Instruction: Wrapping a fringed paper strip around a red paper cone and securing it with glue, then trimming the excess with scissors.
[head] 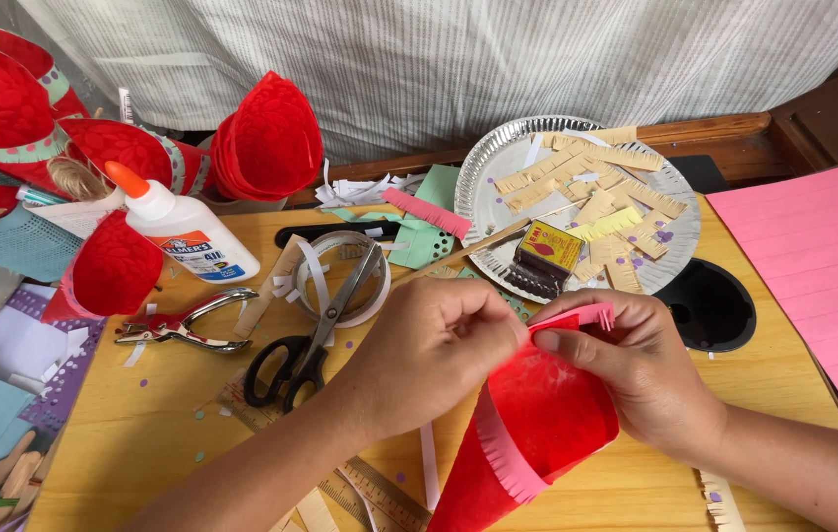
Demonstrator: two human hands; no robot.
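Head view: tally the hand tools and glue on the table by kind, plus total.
Scissors: 1
Hole punch: 1
Glue bottle: 1
Ruler: 1
Tape roll: 1
Total: 5
Neither hand holds any of them: left hand and right hand both pinch the pink fringe at the red paper cone.

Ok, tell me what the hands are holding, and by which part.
Both hands hold the red cone at its open rim. The left hand and right hand pinch the pink fringe at the rim's top edge.
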